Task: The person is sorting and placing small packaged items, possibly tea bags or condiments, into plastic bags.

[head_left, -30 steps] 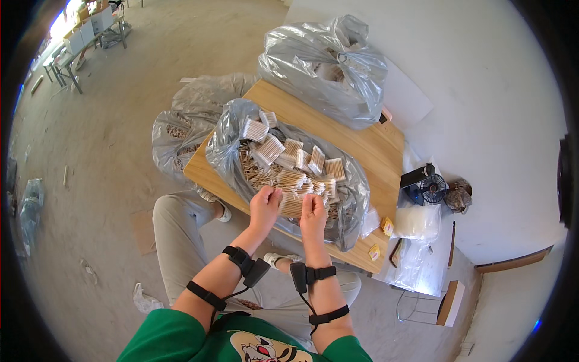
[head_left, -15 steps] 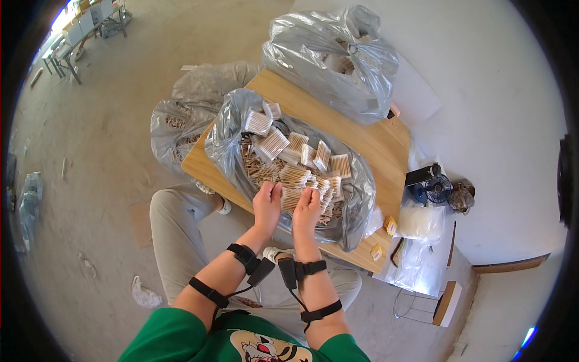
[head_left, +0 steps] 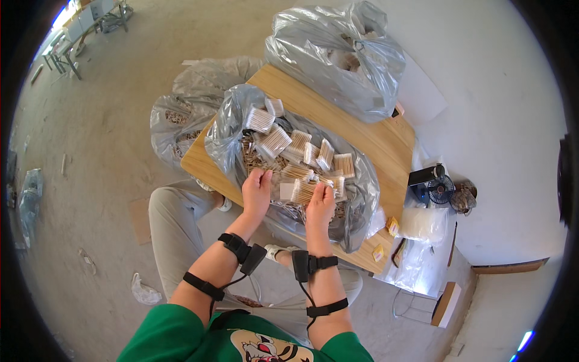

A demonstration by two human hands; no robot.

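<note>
Both hands work at the near edge of an open clear plastic bag (head_left: pixel 226 130) of small wooden sticks lying on the wooden table (head_left: pixel 386 142). The left hand (head_left: pixel 257 190) rests half-curled on loose sticks; the right hand (head_left: pixel 319 202) pinches a packed stick bundle (head_left: pixel 301 191). Similar bundles (head_left: pixel 274 140) lie farther in, and a tied bag (head_left: pixel 338 57) sits at the table's far end.

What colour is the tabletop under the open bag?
Light wood tone, a pale yellowish tan, on the tabletop; head view.

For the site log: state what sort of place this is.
Probably a bare makeshift packing workroom: a rough concrete floor, a small wooden table, and clear plastic sacks of bundled cotton swabs.
</note>
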